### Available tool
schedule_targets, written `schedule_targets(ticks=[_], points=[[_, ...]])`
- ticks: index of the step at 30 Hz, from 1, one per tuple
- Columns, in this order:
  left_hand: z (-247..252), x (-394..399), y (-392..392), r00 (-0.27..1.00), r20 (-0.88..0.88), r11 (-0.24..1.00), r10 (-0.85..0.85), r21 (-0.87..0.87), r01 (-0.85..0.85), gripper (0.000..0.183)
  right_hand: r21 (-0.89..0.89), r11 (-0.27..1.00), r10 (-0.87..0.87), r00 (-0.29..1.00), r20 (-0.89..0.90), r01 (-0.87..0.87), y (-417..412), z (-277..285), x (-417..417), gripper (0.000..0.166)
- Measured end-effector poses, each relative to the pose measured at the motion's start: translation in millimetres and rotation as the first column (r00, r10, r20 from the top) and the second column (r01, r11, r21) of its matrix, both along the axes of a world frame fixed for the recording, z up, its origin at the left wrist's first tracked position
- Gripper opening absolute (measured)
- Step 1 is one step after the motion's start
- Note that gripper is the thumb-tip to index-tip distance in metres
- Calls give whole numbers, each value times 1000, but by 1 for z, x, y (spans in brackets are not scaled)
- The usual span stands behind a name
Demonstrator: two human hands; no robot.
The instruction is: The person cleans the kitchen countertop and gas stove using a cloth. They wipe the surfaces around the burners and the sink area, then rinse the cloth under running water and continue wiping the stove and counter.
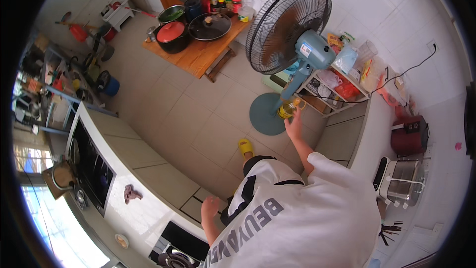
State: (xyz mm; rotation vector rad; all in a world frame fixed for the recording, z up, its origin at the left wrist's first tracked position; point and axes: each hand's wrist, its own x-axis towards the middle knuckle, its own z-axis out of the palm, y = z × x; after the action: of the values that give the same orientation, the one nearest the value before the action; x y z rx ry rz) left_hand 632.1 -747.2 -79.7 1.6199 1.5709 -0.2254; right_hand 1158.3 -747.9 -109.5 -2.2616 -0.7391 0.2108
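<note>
My right hand (pixel 294 124) reaches forward with its fingers apart and nothing visibly held. Its fingertips overlap the view of a yellow-labelled oil jug (pixel 285 111); whether they touch it, I cannot tell. The jug is beside the round base (pixel 266 113) of a blue-grey pedestal fan (pixel 316 50), whose black wire cage faces left. My left hand (pixel 210 206) hangs near the left counter's cabinets, loosely curled, with no object visible in it; its fingers are partly hidden. A yellow slipper (pixel 245 146) on one foot shows on the tiled floor.
A wooden table (pixel 193 59) ahead bears pots and bottles. At left are a counter (pixel 122 171) with a cooktop (pixel 93 167) and a crumpled cloth (pixel 132 194). A white shelf (pixel 347 108), a red air fryer (pixel 409 135) and a power cord (pixel 409 67) are at right.
</note>
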Motion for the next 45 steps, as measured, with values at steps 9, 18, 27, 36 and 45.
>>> schedule_targets(ticks=[9,18,27,36,45], points=[[-71,75,221,873,-62,866,-483,117,487,41,310,853,-440,898,-7,420,84,46,141,88],[-78,168,330,797,9,789,-604,-135,600,41,306,753,-631,770,88,582,158,34,158,69],[-87,213,535,698,51,688,-714,-135,713,42,90,670,-736,645,205,737,176,56,154,50],[-107,231,596,635,229,552,-738,-336,763,43,1,628,-776,627,73,778,174,60,140,55],[-119,265,633,863,182,742,-471,-447,500,44,-88,466,-876,473,99,881,198,80,132,44]])
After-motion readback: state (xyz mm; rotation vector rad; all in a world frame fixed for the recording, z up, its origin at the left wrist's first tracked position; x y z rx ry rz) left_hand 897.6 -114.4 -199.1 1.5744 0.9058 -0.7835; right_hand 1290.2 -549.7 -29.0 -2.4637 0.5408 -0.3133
